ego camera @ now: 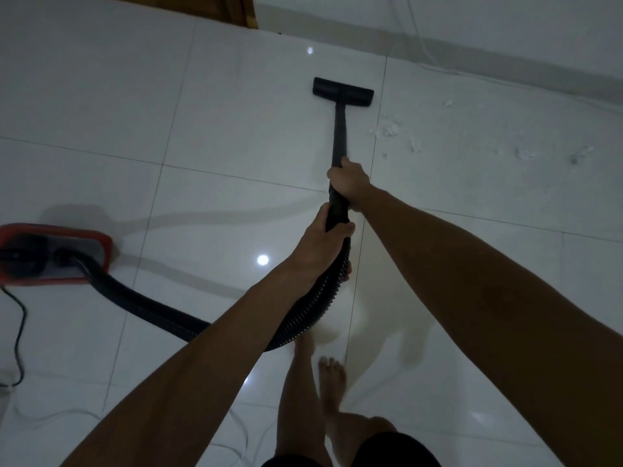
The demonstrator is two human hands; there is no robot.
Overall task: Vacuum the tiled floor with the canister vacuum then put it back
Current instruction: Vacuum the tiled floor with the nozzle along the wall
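Observation:
A black vacuum wand (338, 129) runs from my hands to a flat black floor head (343, 91) resting on the white tiled floor (236, 129). My right hand (347, 178) grips the wand higher up. My left hand (323, 244) holds its lower end where the ribbed black hose (161, 310) joins. The hose curves left to the red and grey canister vacuum (50, 254) standing at the left edge. White bits of debris (391, 128) lie scattered on the tiles to the right of the floor head.
A white wall base (505, 59) runs across the top right, and a wooden door frame (242, 11) stands at the top. A black power cord (18, 338) trails from the canister at the lower left. My bare feet (332, 375) stand below the hose.

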